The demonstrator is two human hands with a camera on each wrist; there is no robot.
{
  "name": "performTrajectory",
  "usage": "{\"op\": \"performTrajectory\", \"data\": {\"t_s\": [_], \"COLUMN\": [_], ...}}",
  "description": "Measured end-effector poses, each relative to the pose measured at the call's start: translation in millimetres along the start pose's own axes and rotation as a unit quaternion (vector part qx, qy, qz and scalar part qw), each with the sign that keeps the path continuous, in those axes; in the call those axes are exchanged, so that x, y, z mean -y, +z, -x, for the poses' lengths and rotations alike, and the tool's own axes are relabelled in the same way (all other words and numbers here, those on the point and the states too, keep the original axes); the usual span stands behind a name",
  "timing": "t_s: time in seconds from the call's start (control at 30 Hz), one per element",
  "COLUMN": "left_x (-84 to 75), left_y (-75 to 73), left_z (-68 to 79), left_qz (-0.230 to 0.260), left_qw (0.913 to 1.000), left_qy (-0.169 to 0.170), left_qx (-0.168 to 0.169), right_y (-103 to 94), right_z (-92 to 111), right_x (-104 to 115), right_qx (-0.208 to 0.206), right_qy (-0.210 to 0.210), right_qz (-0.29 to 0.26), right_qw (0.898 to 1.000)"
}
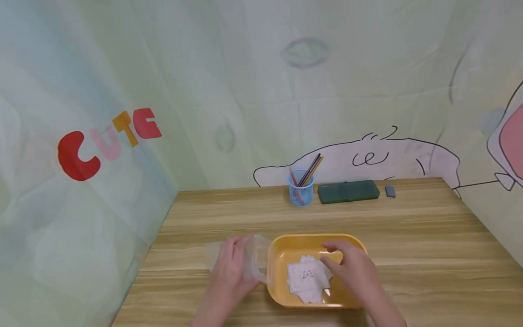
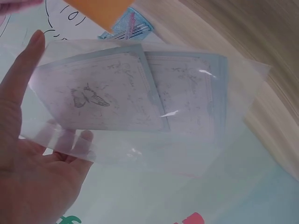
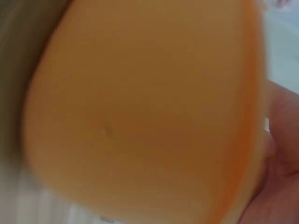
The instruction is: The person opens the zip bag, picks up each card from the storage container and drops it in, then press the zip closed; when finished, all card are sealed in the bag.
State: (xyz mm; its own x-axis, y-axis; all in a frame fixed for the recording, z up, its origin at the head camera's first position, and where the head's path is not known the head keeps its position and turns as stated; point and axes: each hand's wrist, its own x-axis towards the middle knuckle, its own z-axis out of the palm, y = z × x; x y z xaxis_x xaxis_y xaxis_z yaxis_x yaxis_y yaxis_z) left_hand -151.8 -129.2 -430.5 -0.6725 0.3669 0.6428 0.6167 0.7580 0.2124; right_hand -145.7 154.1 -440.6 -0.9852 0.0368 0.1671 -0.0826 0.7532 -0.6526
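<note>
My left hand (image 1: 229,272) grips a clear plastic bag (image 1: 259,259) beside the left end of a yellow-orange tray (image 1: 351,299). Inside that bag, the left wrist view shows printed paper cards (image 2: 187,93), the front one with a butterfly drawing, between the thumb (image 2: 23,70) and the fingers below. A loose pile of white paper cards (image 1: 306,274) lies in the tray, its top one also bearing a butterfly. Over the tray's right side is my right hand (image 1: 353,268), thumb and forefinger apart with nothing between them. The tray fills most of the blurred right wrist view.
Behind the tray stands a blue mesh cup (image 1: 301,195) with several pencils. To its right lie a dark green case (image 1: 348,191) and a small blue-grey eraser-like block (image 1: 390,191). A printed curtain (image 1: 229,91) hangs along the wooden table's (image 1: 429,236) back and sides.
</note>
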Motion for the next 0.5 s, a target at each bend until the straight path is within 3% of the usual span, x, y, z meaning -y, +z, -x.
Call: {"op": "performTrajectory", "data": {"t_s": [0.1,0.2,0.5], "left_x": [0.9,0.8,-0.5], "left_y": [-0.8,-0.8,-0.5], "left_z": [0.2,-0.1,-0.7], "left_qz": [-0.004,-0.006,-0.007], "left_qw": [0.9999,0.9998,0.9994], "left_qy": [-0.008,-0.014,-0.022], "left_qx": [0.006,0.014,0.025], "right_y": [1.9,10.3,31.3], "right_z": [1,3,6], "right_x": [-12,-22,-32], "right_qx": [0.055,0.092,0.136], "right_qy": [0.032,0.037,0.025], "right_qz": [0.038,0.062,0.057], "right_qw": [0.997,0.993,0.989]}}
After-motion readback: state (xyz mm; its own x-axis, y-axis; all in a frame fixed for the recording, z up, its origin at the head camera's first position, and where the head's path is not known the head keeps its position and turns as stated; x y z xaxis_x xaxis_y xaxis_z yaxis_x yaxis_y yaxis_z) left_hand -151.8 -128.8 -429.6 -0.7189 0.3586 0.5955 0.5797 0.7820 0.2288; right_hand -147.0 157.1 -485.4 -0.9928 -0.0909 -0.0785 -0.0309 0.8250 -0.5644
